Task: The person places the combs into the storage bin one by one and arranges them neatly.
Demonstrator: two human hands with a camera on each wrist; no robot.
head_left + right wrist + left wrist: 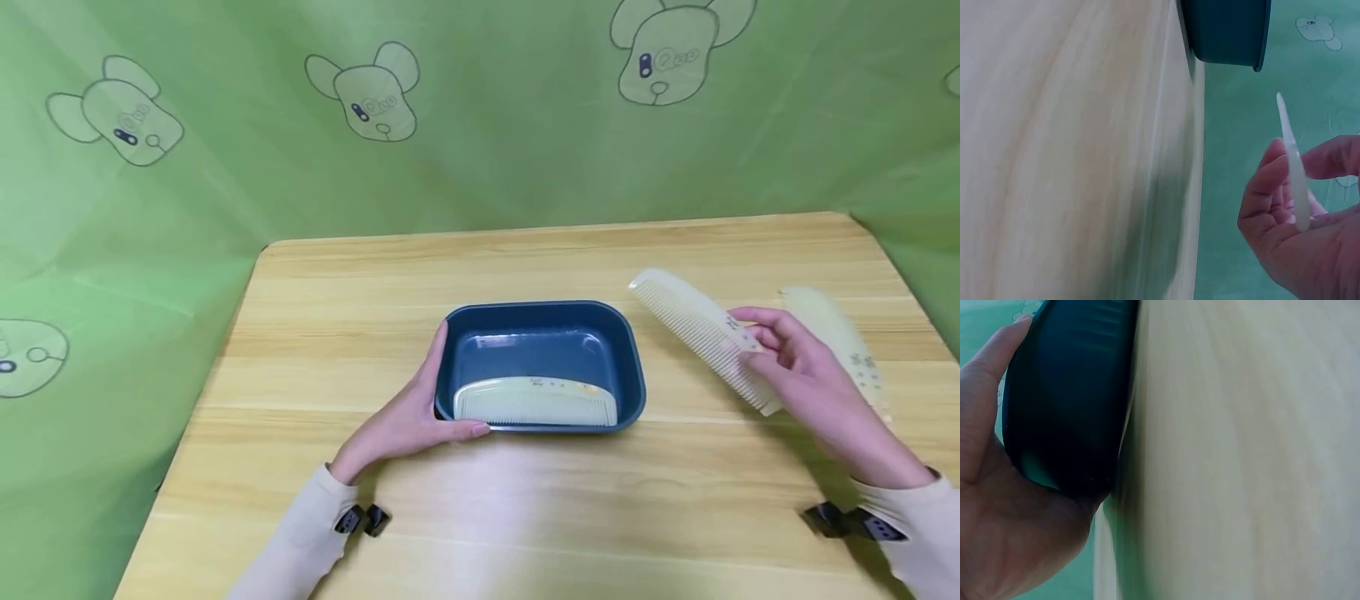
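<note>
The blue box [525, 358] is held by the fingers of the left hand [408, 421], one comb [536, 403] seen inside beyond the thumb. A second comb [690, 321] is pinched by the right hand [802, 367], a third comb [828, 321] lying right of its fingers.

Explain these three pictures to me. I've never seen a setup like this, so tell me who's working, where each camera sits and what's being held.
There is no machine here, just a person's two bare hands. The widest picture comes from a camera on the head; the other two come from cameras on the left and right wrists. On the wood-grain table stands a blue box with a pale comb inside, along its near wall. The left hand grips the box's left end. The right hand holds a second comb above the table; the right wrist view shows it edge-on. A third comb lies partly hidden behind the right hand.
</note>
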